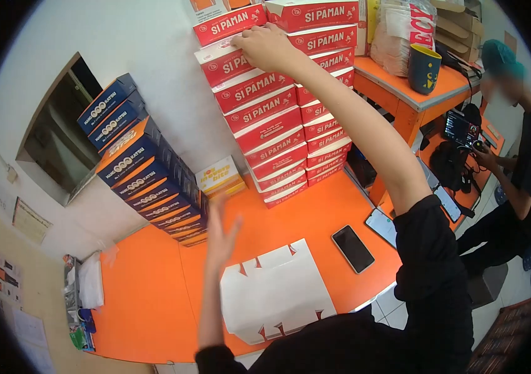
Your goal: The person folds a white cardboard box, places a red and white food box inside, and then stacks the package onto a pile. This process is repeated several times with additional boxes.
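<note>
My right hand (266, 47) reaches up to a stack of red-and-white "SI PAMAN" cardboard boxes (255, 91). Its fingers rest over the upper front edge of a red box (220, 65), just below the topmost box (230, 25), without closing round either. Smeared by motion, my left hand (220, 234) hangs over the orange table with thumb and fingers apart and nothing in it. Beneath and to its right lies a flat, unfolded box blank (278, 292), white side up, with red showing at its slits.
Dark blue "KATSU" boxes (153, 193) are stacked left, near a yellow-and-white box (220, 176). A second red stack (321, 40) adjoins the first. A phone (352, 249) lies on the table (144, 293). Right are a mug (424, 68) and a seated person (521, 131) holding a device.
</note>
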A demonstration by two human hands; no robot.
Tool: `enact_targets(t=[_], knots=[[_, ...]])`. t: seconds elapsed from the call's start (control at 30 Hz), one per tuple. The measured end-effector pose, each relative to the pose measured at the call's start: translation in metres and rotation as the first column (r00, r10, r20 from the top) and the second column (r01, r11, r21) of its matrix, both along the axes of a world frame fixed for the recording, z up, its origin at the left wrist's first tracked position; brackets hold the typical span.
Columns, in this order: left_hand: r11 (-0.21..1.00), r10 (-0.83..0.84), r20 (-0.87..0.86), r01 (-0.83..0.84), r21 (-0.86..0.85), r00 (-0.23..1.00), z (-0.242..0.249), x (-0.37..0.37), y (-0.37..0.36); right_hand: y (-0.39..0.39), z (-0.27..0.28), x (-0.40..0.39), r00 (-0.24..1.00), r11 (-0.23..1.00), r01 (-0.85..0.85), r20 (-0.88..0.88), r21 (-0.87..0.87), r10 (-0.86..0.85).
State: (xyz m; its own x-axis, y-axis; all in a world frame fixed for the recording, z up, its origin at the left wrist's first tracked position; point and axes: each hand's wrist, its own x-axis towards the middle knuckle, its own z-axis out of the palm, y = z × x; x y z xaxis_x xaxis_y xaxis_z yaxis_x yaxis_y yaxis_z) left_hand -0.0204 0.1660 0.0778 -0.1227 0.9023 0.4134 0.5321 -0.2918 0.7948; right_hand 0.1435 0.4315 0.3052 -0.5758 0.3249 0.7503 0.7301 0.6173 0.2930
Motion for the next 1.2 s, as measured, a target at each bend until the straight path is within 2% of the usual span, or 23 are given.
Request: enact_targets(t=[0.07, 0.13, 0.2, 0.3, 0.37, 0.4, 0.43, 0.47, 0.5, 0.63, 0.73, 0.83, 0.93, 0.97, 1.07, 1.1, 1.17, 1.2], knots=[[0.982, 0.072, -0.234, -0.028, 0.187, 0.970, 0.071, 0.002, 0.044, 0.004, -0.001, 0.003, 0.999, 0.999, -0.034, 0.015, 0.033, 0.034], [0.889, 0.204, -0.411, 0.008, 0.458, 0.889, 0.115, 0.003, 0.095, 0.008, 0.000, 0.009, 0.997, 0.997, -0.059, 0.049, 0.042, 0.057], [0.830, 0.385, -0.524, -0.036, 0.557, 0.760, 0.144, 0.007, 0.134, 0.010, 0.002, 0.018, 0.988, 0.984, -0.152, 0.055, 0.095, 0.147], [0.799, 0.530, -0.609, -0.109, 0.591, 0.589, 0.156, 0.010, 0.174, 0.021, 0.017, 0.045, 0.972, 0.938, -0.227, 0.002, 0.262, 0.234], [0.799, 0.530, -0.598, -0.118, 0.589, 0.602, 0.156, 0.010, 0.183, 0.025, 0.036, 0.071, 0.935, 0.852, -0.247, -0.119, 0.462, 0.335], [0.801, 0.528, -0.594, -0.124, 0.585, 0.606, 0.155, 0.011, 0.185, 0.027, 0.045, 0.089, 0.950, 0.905, -0.182, -0.169, 0.384, 0.263], [0.798, 0.530, -0.591, -0.120, 0.591, 0.608, 0.154, 0.012, 0.185, 0.024, 0.054, 0.109, 0.935, 0.975, -0.218, -0.281, 0.029, 0.218], [0.794, 0.531, -0.589, -0.116, 0.596, 0.609, 0.154, 0.013, 0.184, 0.021, 0.061, 0.126, 0.994, 0.993, -0.007, -0.109, 0.119, 0.020], [0.792, 0.532, -0.588, -0.112, 0.601, 0.609, 0.154, 0.014, 0.182, 0.013, 0.064, 0.134, 0.988, 0.999, -0.004, -0.152, 0.033, 0.009], [0.755, 0.583, -0.571, -0.125, 0.644, 0.578, 0.161, 0.022, 0.182, 0.027, 0.062, 0.142, 0.984, 0.994, -0.099, -0.144, 0.041, 0.104], [0.720, 0.599, -0.561, -0.076, 0.690, 0.572, 0.173, 0.038, 0.187, 0.018, 0.068, 0.136, 0.986, 0.996, -0.042, -0.160, 0.080, 0.055], [0.663, 0.600, -0.566, 0.045, 0.747, 0.566, 0.190, 0.071, 0.198, -0.026, 0.087, 0.134, 0.890, 0.997, -0.073, -0.454, -0.030, 0.051], [0.592, 0.576, -0.600, 0.224, 0.774, 0.555, 0.203, 0.104, 0.226, -0.036, 0.106, 0.140, 0.773, 0.965, -0.018, -0.609, 0.261, 0.179], [0.575, 0.569, -0.601, 0.251, 0.779, 0.561, 0.207, 0.115, 0.235, -0.038, 0.111, 0.147, 0.750, 0.921, -0.051, -0.594, 0.386, 0.291], [0.534, 0.562, -0.610, 0.319, 0.783, 0.558, 0.210, 0.142, 0.265, -0.052, 0.127, 0.165, 0.736, 0.895, 0.047, -0.621, 0.443, 0.269], [0.531, 0.568, -0.619, 0.333, 0.779, 0.543, 0.210, 0.149, 0.273, -0.053, 0.130, 0.172, 0.737, 0.853, 0.065, -0.601, 0.518, 0.309], [0.500, 0.609, -0.587, 0.317, 0.806, 0.533, 0.209, 0.163, 0.286, -0.060, 0.132, 0.192, 0.745, 0.906, 0.010, -0.607, 0.423, 0.275], [0.532, 0.607, -0.603, 0.299, 0.792, 0.518, 0.210, 0.167, 0.292, -0.065, 0.131, 0.199, 0.749, 0.928, -0.016, -0.610, 0.372, 0.258]])
